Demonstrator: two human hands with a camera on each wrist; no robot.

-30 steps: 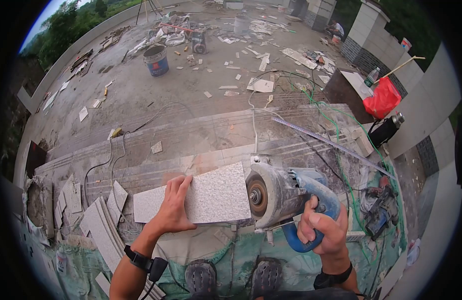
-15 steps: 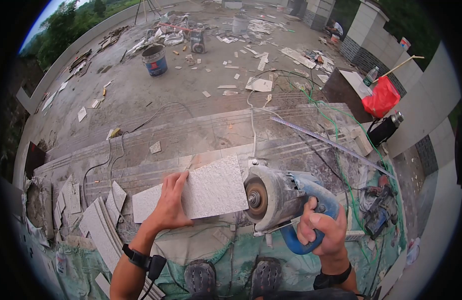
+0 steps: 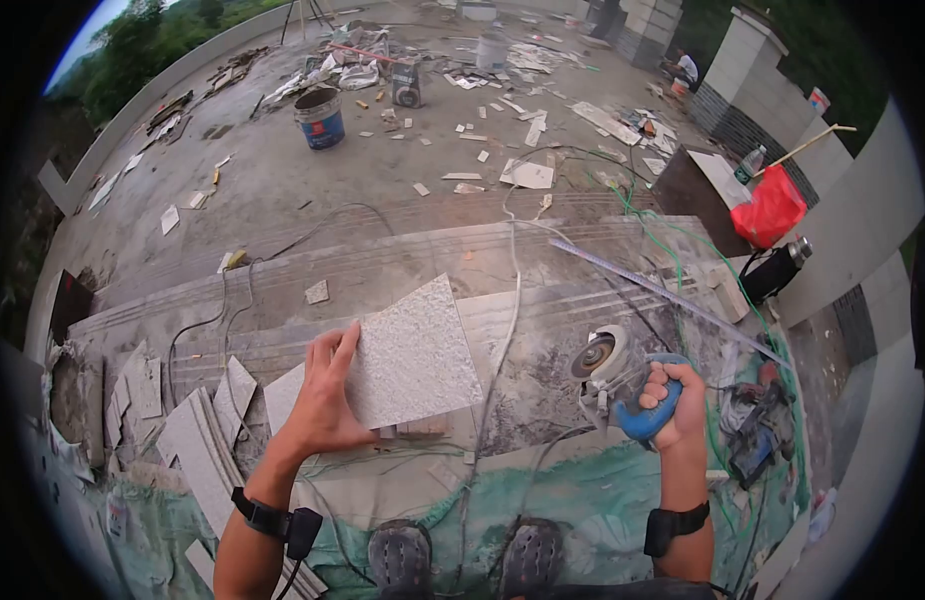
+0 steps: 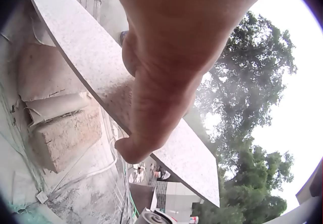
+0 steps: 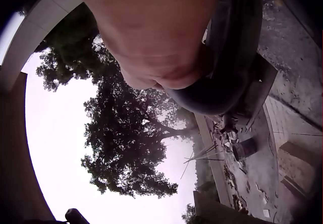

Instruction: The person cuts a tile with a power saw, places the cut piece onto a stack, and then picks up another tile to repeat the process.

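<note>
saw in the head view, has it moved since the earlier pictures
Yes: the saw has moved right and forward, nearer the long strip on the ground, leaving a gap between it and the tile.

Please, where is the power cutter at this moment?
In the head view, the power cutter is right of centre, in the right hand, apart from the speckled slab.

The left hand (image 3: 325, 395) is spread, its thumb apart from the raised fingers, while the right hand (image 3: 672, 400) curls in a fist-like grip.
</note>
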